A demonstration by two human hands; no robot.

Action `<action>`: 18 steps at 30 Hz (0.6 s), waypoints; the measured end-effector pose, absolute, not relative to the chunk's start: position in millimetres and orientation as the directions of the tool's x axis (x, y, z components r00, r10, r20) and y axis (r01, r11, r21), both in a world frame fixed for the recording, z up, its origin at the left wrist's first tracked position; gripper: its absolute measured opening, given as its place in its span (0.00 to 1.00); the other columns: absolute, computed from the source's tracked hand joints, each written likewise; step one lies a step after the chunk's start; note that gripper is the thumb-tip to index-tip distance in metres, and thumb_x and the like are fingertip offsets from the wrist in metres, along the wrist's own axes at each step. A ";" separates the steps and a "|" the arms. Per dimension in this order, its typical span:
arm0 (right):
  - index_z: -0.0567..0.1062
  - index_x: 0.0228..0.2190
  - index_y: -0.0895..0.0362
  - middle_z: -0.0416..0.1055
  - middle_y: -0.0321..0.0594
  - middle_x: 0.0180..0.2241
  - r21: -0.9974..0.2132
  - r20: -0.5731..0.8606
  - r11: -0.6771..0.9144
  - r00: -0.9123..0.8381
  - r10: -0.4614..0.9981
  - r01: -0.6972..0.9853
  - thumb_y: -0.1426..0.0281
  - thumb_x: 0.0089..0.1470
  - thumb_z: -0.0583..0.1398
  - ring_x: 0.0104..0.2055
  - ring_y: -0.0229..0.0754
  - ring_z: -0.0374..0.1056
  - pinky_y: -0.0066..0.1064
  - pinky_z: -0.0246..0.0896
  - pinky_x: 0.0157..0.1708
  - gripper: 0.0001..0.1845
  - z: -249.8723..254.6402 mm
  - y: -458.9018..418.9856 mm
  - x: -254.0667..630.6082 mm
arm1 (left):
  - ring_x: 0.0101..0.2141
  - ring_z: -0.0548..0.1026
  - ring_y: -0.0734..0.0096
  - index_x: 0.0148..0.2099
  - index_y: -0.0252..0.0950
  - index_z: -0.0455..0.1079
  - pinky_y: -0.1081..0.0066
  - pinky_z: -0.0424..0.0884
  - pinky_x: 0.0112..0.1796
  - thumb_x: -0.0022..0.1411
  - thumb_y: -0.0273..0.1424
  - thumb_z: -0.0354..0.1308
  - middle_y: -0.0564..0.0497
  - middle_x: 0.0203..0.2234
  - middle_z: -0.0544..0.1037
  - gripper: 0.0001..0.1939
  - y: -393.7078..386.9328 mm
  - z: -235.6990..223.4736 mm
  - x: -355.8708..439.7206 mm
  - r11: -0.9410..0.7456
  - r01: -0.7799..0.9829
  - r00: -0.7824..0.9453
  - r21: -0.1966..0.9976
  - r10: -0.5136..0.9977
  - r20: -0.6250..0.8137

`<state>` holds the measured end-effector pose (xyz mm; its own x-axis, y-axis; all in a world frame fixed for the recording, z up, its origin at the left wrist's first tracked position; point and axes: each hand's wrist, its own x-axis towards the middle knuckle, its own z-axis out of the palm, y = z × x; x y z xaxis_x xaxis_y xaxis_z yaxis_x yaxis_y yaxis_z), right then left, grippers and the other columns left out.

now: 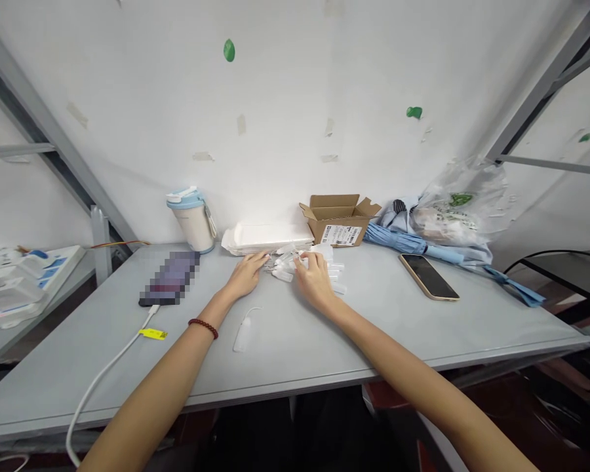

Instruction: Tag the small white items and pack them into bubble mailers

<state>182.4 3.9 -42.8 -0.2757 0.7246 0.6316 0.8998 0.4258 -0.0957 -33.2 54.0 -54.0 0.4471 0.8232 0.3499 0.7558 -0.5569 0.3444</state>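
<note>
A loose pile of small translucent white pieces (282,275), some with thin strings, lies mid-table between my hands. My left hand (246,275), a beaded bracelet at its wrist, reaches the pile's left edge with its fingertips drawn together; whatever they pinch is too small to make out. On the other side, my right hand (315,280) has bent fingers and the thumb closed at the pile, seemingly on one of the small pieces. A single translucent piece with a thin string (242,334) lies apart, nearer the front edge.
Behind the pile are a stack of white flat packets (270,237) and an open cardboard box (338,223). To the left stand a cup (193,223) and a phone (170,278) on a white cable. Rightward lie another phone (429,278), a blue umbrella (398,239) and a plastic bag (452,210).
</note>
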 end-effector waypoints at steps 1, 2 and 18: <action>0.72 0.46 0.59 0.62 0.54 0.47 -0.097 0.653 0.451 -0.286 0.702 0.887 0.79 0.54 0.51 0.49 0.53 0.52 0.43 0.55 0.43 0.19 -41.6 0.6 179.7 | 0.57 0.60 0.60 0.59 0.39 0.63 0.56 0.60 0.55 0.53 0.17 0.42 0.50 0.60 0.62 0.32 53.5 -54.0 -32.9 -0.556 0.763 0.452 0.330 0.824 0.343; 0.72 0.45 0.59 0.62 0.53 0.47 -0.099 0.674 0.486 -0.301 0.675 0.868 0.79 0.55 0.51 0.49 0.52 0.52 0.43 0.55 0.44 0.18 -39.9 -3.6 176.5 | 0.57 0.60 0.60 0.59 0.40 0.63 0.56 0.60 0.55 0.53 0.17 0.42 0.50 0.60 0.61 0.32 53.1 -53.8 -32.4 -0.554 0.770 0.455 0.316 0.824 0.337; 0.68 0.50 0.57 0.68 0.42 0.34 -0.154 0.333 0.927 -0.866 0.374 0.341 0.61 0.62 0.49 0.36 0.40 0.60 0.31 0.53 0.40 0.20 -25.5 -81.4 133.2 | 0.58 0.57 0.55 0.63 0.37 0.57 0.54 0.58 0.54 0.54 0.17 0.42 0.51 0.63 0.56 0.33 47.7 -44.4 -23.9 -0.481 0.843 0.421 0.240 0.869 0.261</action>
<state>133.2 -81.4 -25.5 -0.8658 0.3737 0.3329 0.3409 0.9274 -0.1542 -23.9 47.7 -44.4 0.4211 0.8687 0.2609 0.8435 -0.4808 0.2395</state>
